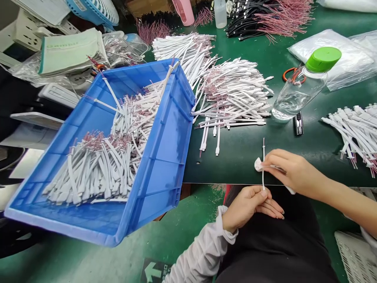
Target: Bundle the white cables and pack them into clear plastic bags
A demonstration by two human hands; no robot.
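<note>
A short white cable (pixel 263 179) stands nearly upright at the table's front edge, with thin pinkish wires at its far end. My left hand (pixel 250 204) pinches its lower end between thumb and forefinger; the other fingers stretch out beneath. Around a folded white wipe (pixel 258 164) the fingers of my right hand (pixel 287 171) are closed, and the wipe lies against the middle of the cable. Whether the right fingers also grip the cable is hidden.
A blue crate (pixel 159 182) holding many white cables tilts at the left. More white cables (pixel 235 94) lie in piles on the green table, with another bundle (pixel 357 133) at right. A green-capped bottle (pixel 299 94) stands behind my hands, near orange-handled scissors (pixel 290 74).
</note>
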